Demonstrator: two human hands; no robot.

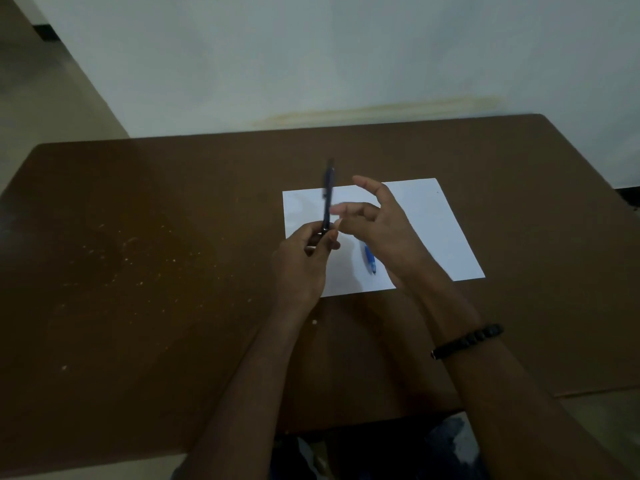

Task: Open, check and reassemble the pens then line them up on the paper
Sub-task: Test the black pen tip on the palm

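Note:
A white sheet of paper (pixel 440 230) lies on the brown table (pixel 138 271). My left hand (pixel 304 265) grips the lower end of a dark pen (pixel 327 199), which stands nearly upright above the paper's left part. My right hand (pixel 384 233) hovers just right of that pen with loosely curled fingers and holds nothing; its fingertips are blurred. A blue pen (pixel 370 259) lies on the paper, partly hidden under my right hand.
Pale specks are scattered over the table's left half. A pale wall (pixel 346 64) stands right behind the table's far edge. A dark beaded bracelet (pixel 467 341) sits on my right wrist. My lap shows below the table's near edge.

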